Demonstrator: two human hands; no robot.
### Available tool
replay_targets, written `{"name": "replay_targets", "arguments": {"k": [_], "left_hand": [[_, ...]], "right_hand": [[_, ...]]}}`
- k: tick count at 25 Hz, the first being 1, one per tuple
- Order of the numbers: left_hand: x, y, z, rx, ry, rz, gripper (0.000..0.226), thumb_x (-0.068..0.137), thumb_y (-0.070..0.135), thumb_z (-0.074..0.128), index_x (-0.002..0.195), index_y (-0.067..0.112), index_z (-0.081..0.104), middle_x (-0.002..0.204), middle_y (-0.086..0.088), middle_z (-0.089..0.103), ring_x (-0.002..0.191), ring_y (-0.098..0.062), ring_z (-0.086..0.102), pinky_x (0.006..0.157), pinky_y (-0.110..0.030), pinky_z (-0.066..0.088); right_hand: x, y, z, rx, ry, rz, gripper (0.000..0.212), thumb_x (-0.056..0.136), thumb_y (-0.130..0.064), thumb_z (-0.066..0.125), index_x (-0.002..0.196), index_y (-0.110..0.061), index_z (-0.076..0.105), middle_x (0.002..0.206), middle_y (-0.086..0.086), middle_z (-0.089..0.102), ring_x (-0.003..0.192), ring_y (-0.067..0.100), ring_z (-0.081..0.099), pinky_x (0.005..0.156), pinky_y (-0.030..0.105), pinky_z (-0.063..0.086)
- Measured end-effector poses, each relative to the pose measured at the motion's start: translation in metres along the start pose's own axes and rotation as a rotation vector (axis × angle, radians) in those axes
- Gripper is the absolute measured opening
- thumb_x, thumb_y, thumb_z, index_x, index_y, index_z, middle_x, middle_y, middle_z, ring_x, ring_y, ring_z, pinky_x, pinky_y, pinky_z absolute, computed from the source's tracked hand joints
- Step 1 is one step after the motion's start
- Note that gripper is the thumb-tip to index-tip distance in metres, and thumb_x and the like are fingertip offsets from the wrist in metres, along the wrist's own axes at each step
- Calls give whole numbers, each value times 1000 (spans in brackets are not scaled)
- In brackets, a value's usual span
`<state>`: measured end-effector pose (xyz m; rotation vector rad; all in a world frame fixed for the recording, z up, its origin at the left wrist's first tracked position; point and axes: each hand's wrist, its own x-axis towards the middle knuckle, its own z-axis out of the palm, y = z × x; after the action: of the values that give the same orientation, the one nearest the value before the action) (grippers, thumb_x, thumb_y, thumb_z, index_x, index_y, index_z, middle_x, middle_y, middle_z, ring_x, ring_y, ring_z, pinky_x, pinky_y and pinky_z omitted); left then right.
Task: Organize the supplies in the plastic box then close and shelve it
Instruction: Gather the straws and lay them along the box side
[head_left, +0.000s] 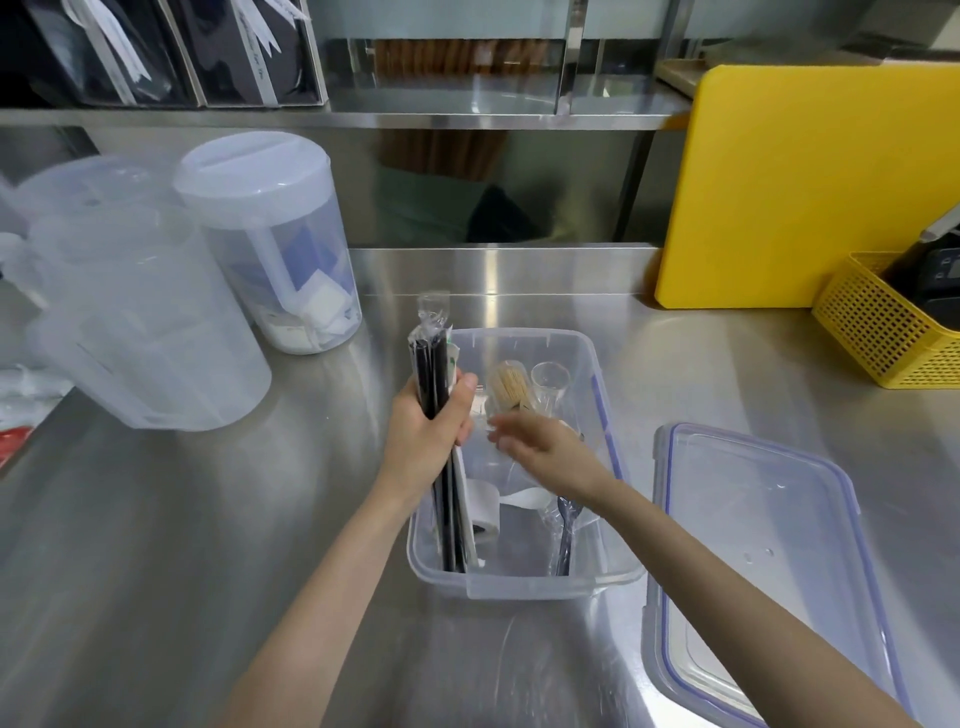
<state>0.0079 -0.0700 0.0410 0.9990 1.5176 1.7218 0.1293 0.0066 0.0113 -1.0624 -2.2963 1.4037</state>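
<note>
the left hand (428, 431) is wrapped tight around a bundle of black straws (435, 395) in clear wrap, holding it nearly upright at the left wall of the box (519, 584); the bundle's lower end reaches down inside the box at its near left corner, and its top sticks up well above the hand. the right hand (540, 449) is blurred, just right of the left hand and over the middle of the box, fingers loosely spread and holding nothing that can be made out. beyond the right hand, at the far end of the box, lie a pack of toothpicks (508, 387) and a small clear cup (549, 382) beside it. below the right wrist a paper roll (484, 512) and a wrapped plastic fork (565, 530) rest on the box floor. the box stands open on the steel table (208, 519). its lid (763, 561) lies flat on the table to the right of the right forearm, apart from the box.
</note>
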Motion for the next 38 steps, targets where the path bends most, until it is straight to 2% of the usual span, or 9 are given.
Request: {"name": "replay_targets", "arguments": {"k": [2, 5, 14, 19, 21, 28, 32, 36, 38], "left_hand": [[1, 1, -4, 36, -1, -4, 24, 90, 14, 51, 67, 17, 46, 37, 10, 39, 37, -4, 35, 43, -15, 34], [1, 2, -7, 71, 15, -13, 33, 91, 14, 51, 59, 18, 45, 37, 10, 42, 37, -4, 37, 44, -14, 36], [6, -8, -9, 142, 41, -76, 29, 90, 20, 51, 63, 15, 42, 33, 11, 39, 36, -4, 35, 53, -24, 35], [15, -16, -4, 188, -29, -131, 21, 89, 23, 54, 71, 18, 44, 40, 11, 40, 37, -3, 37, 49, -18, 39], [18, -22, 0, 232, -49, -161, 19, 87, 23, 56, 72, 19, 46, 48, 3, 42, 39, -4, 41, 49, -17, 40], [26, -37, 9, 345, -76, -199, 19, 87, 24, 56, 71, 24, 45, 51, -1, 45, 48, -15, 43, 57, -25, 40], [26, -37, 7, 342, -60, -185, 23, 89, 22, 54, 68, 22, 44, 49, -1, 45, 47, -16, 42, 57, -25, 40], [26, -32, 5, 331, -27, -167, 23, 89, 22, 53, 68, 19, 43, 51, -3, 44, 40, -5, 42, 47, -11, 40], [28, -28, 3, 301, -22, -164, 22, 89, 21, 54, 70, 19, 43, 52, -3, 44, 35, -1, 41, 45, -10, 39]], "right_hand": [[2, 12, 12, -218, -183, 13, 46, 91, -17, 55, 135, -12, 44, 134, 8, 56, 122, 19, 54, 102, 24, 41], [4, 16, 27, -337, -319, 18, 61, 87, -26, 62, 141, -16, 36, 143, 5, 47, 131, 17, 45, 107, 27, 34], [0, 25, 27, -364, -342, 135, 65, 80, -34, 68, 136, -14, 42, 134, 8, 53, 121, 24, 51, 97, 30, 41], [-15, 29, 5, -442, -325, 91, 59, 80, -28, 69, 133, -17, 45, 132, 6, 55, 120, 22, 53, 100, 33, 44], [-20, 29, 0, -500, -339, 60, 59, 80, -27, 68, 133, -17, 46, 133, 5, 54, 122, 21, 52, 101, 32, 43], [-24, 29, 1, -801, -452, -52, 59, 80, -22, 65, 135, -21, 44, 134, 2, 55, 121, 24, 52, 100, 37, 41], [-26, 29, -1, -821, -504, -42, 52, 83, -21, 59, 133, -25, 47, 129, 4, 59, 117, 25, 54, 96, 40, 46], [-31, 30, 1, -784, -580, -22, 35, 85, -17, 55, 119, -21, 58, 117, 2, 66, 106, 23, 60, 90, 37, 50], [-32, 32, 2, -763, -581, -4, 29, 85, -15, 56, 113, -17, 61, 114, 5, 68, 104, 25, 61, 91, 38, 51]]}}
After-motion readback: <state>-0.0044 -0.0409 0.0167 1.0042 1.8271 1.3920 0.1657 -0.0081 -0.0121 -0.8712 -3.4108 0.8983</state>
